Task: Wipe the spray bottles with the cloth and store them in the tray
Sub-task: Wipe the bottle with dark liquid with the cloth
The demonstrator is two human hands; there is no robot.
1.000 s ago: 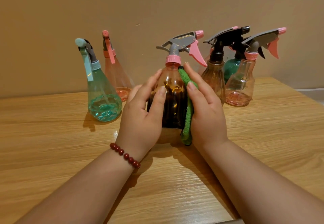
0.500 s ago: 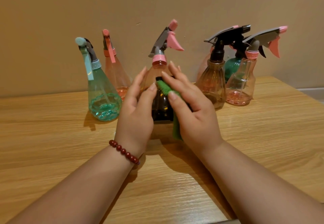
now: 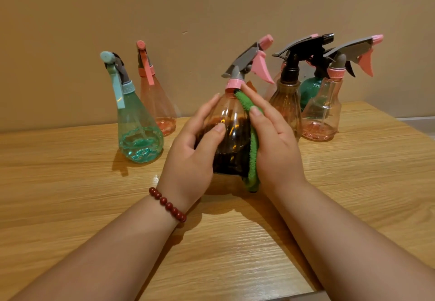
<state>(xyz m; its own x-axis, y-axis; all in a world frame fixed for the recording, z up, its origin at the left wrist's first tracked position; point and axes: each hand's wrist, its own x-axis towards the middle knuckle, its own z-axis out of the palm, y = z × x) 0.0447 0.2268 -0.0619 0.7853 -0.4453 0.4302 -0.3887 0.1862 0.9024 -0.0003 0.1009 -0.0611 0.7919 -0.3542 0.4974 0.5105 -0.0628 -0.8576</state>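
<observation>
A clear pinkish spray bottle (image 3: 231,135) with dark liquid, a pink collar and a grey-pink trigger head stands on the wooden table (image 3: 70,183), leaning slightly away from me. My left hand (image 3: 190,159) grips its left side, thumb across the front. My right hand (image 3: 275,150) cups the right side and holds a green cloth (image 3: 253,159) against the bottle from neck to base. No tray is in view.
A teal bottle (image 3: 138,133) and a pink bottle (image 3: 155,105) stand at the back left. At the back right are a brown bottle (image 3: 286,105) with a black head, a green bottle (image 3: 310,91) and a pink bottle (image 3: 322,117). A wall rises just behind them.
The bottle leaned further away half a second ago and has come back nearer upright. My right hand and the cloth have slid from the front to the bottle's right side.
</observation>
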